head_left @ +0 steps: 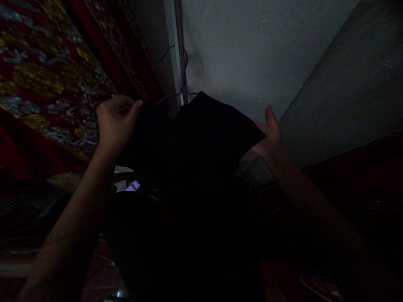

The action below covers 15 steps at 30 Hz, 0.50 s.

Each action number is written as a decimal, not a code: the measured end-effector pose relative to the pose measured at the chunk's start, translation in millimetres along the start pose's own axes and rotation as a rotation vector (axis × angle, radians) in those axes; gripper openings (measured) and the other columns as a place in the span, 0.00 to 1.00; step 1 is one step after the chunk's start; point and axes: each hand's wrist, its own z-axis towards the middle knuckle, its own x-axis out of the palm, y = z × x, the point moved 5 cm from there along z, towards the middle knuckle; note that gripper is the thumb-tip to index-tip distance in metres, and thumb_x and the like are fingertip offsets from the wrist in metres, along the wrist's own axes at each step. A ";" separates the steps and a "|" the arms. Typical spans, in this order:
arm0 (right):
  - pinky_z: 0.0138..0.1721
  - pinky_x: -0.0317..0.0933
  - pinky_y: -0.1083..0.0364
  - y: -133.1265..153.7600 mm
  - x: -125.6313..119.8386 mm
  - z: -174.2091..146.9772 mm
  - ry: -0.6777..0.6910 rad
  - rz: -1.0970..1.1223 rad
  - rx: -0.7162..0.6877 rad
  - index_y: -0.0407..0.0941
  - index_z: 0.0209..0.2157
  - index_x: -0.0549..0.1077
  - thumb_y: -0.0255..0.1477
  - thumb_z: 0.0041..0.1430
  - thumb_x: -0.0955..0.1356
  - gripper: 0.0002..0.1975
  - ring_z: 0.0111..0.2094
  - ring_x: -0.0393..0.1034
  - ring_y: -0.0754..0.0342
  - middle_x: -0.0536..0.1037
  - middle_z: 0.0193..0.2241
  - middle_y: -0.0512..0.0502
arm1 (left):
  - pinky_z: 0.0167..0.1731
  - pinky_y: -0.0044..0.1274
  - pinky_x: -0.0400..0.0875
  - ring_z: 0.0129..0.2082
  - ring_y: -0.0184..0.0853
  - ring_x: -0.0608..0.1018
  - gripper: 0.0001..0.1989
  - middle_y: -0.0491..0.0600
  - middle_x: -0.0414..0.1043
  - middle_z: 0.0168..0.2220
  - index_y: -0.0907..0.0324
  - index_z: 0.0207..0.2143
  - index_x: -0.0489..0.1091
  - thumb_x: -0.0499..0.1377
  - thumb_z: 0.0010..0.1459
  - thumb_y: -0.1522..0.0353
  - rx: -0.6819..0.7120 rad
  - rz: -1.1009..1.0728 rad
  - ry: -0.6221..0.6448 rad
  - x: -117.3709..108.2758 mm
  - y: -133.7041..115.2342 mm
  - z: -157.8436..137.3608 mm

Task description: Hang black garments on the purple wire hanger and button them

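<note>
1. Wall [258,50]: grey, plain, filling the far side and far right. Light poor throughout.
2. Black shirt [201,147]: centre, spread between the two hands at shoulder level. Lower part merges with the dark below; bottom edge cannot be made out.
3. Red cloth [47,71]: far left, thickly decorated with gold and silver flower shapes.
4. Pole [174,29]: pale, narrow, upright against the far wall, behind the shirt.
5. Left hand [116,121]: thumb and forefinger pinched together on the shirt's left shoulder edge; cloth held.
6. Right hand [269,134]: spread, thumb raised clear of the cloth, fingers partly hidden behind the tip of the right sleeve. Supports or touches the sleeve without closing on it.
7. Hanger [168,96]: purple, thin, arms meeting the shirt at its shoulders. Hook crosses the pole; cannot tell whether it hangs there.
8. Small item [135,185]: left, below the left hand; bluish-white with red, pixelated, any writing unreadable.
</note>
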 end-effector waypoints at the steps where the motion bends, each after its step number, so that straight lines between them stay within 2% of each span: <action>1: 0.41 0.71 0.46 0.9 -6.2 0.9 0.024 0.091 0.075 0.40 0.34 0.79 0.56 0.67 0.56 0.36 0.42 0.78 0.44 0.82 0.38 0.32 | 0.34 0.22 0.67 0.32 0.30 0.75 0.16 0.43 0.78 0.32 0.62 0.34 0.78 0.63 0.62 0.57 0.012 0.008 -0.001 2.7 -1.1 0.7; 3: 0.39 0.71 0.46 9.4 -18.4 3.9 0.003 0.247 0.177 0.42 0.30 0.78 0.53 0.53 0.72 0.25 0.40 0.79 0.42 0.82 0.34 0.34 | 0.33 0.24 0.67 0.32 0.32 0.76 0.19 0.45 0.79 0.32 0.62 0.35 0.79 0.60 0.64 0.55 0.021 0.000 0.018 10.0 -4.8 2.5; 5: 0.40 0.72 0.45 23.8 -29.6 8.3 -0.106 0.326 0.156 0.44 0.27 0.76 0.45 0.45 0.78 0.19 0.41 0.79 0.40 0.83 0.33 0.36 | 0.35 0.25 0.69 0.34 0.35 0.77 0.22 0.46 0.79 0.33 0.61 0.38 0.80 0.56 0.66 0.53 0.044 -0.044 0.062 17.1 -13.1 5.3; 9: 0.41 0.73 0.41 37.9 -39.9 -5.5 -0.393 0.372 0.090 0.45 0.24 0.75 0.40 0.48 0.75 0.13 0.42 0.79 0.38 0.81 0.31 0.39 | 0.51 0.29 0.70 0.51 0.42 0.77 0.19 0.50 0.79 0.48 0.55 0.49 0.77 0.56 0.67 0.54 0.204 -0.099 0.131 19.9 -43.9 12.9; 12: 0.38 0.72 0.42 37.3 -35.9 -51.8 -0.570 0.339 0.111 0.48 0.24 0.76 0.40 0.50 0.73 0.11 0.38 0.78 0.39 0.80 0.29 0.43 | 0.56 0.32 0.67 0.56 0.43 0.75 0.18 0.51 0.77 0.53 0.56 0.52 0.75 0.57 0.67 0.56 0.292 -0.099 0.175 18.2 -64.0 11.4; 13: 0.36 0.72 0.43 39.1 -32.5 -70.5 -0.591 0.328 0.118 0.50 0.24 0.77 0.41 0.49 0.73 0.10 0.36 0.78 0.41 0.80 0.28 0.45 | 0.55 0.31 0.68 0.54 0.43 0.76 0.18 0.52 0.77 0.51 0.57 0.51 0.75 0.57 0.67 0.57 0.313 -0.109 0.224 20.5 -68.7 7.5; 14: 0.32 0.71 0.44 43.0 -26.3 -86.8 -0.539 0.308 0.130 0.52 0.24 0.78 0.42 0.50 0.73 0.10 0.32 0.77 0.42 0.79 0.26 0.47 | 0.52 0.30 0.69 0.51 0.42 0.78 0.17 0.52 0.78 0.49 0.59 0.49 0.76 0.57 0.67 0.58 0.328 -0.127 0.293 24.7 -72.3 1.8; 15: 0.28 0.68 0.46 50.4 -18.1 -99.8 -0.427 0.262 0.119 0.54 0.26 0.79 0.45 0.52 0.73 0.10 0.28 0.75 0.44 0.78 0.24 0.49 | 0.49 0.29 0.70 0.47 0.41 0.79 0.17 0.51 0.79 0.46 0.60 0.47 0.77 0.57 0.67 0.59 0.336 -0.152 0.370 30.2 -74.7 -5.4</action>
